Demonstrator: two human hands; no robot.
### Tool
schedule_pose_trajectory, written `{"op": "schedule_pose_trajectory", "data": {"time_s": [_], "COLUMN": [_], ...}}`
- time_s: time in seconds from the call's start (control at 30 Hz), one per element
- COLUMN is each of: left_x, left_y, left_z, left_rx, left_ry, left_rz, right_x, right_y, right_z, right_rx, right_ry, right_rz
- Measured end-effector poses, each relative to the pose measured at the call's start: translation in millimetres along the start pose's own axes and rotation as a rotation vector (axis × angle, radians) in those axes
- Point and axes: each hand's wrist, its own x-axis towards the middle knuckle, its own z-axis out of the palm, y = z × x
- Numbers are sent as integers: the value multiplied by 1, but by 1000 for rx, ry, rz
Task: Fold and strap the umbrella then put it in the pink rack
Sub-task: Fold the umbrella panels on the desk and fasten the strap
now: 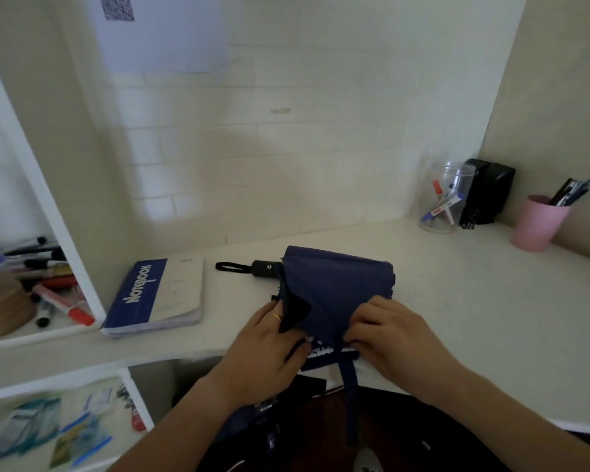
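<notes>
On the desk [457, 284], umbrella [334, 284] lies crosswise, handle [264, 268] seemingly leftward.

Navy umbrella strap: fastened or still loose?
Loose. The navy fabric strap hangs off the desk edge, unwrapped, while both hands pinch the dark blue folding umbrella canopy's near edge.

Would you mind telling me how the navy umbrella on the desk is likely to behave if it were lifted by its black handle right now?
The umbrella would probably flop open: its canopy lies in loose folds and the strap dangles unfastened over the desk edge. The handle looks rigid, so it should lift cleanly. It likely weighs little for its bulk.
</notes>
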Motion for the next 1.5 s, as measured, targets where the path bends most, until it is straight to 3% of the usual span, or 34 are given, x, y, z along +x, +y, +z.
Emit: {"op": "schedule_pose_trajectory", "data": {"time_s": [0.1,0.2,0.23,0.3,0.4,0.6,0.7,0.87,1.17,1.23,1.33,1.4,1.5], "left_x": [-5,1,5,18,33,18,12,9,11,14,33,42,28], "left_y": [10,27,32,39,44,19,11,9,19,17,20,24,18], "left_z": [-8,-22,-25,-29,-28,-20,-17,-15,-34,-34,-35,-28,-9], "left_rx": [-181,-709,-754,-603,-433,-800,-808,-783,-163,-61,92,122,177], "left_ry": [99,240,313,383,318,184,116,33,-60,8,222,100,-270], "left_rz": [-281,-724,-797,-847,-819,-740,-686,-679,-574,-524,-264,-138,-177], "right_x": [-7,-8,-8,-8,-9,-19,-24,-32,-42,-42,-39,-36,-33], "right_y": [-1,-1,-2,-2,-2,4,8,10,21,23,26,26,24], "right_z": [11,15,16,17,17,13,13,8,0,-2,-3,-4,-9], "right_rx": [-31,-32,-35,-42,-21,39,-6,44,190,232,250,253,258], "right_ry": [-21,-28,-37,-52,-47,84,110,115,-31,-41,-57,-77,-160], "right_rz": [-14,-40,-53,-67,-44,153,232,176,109,121,133,136,169]}}
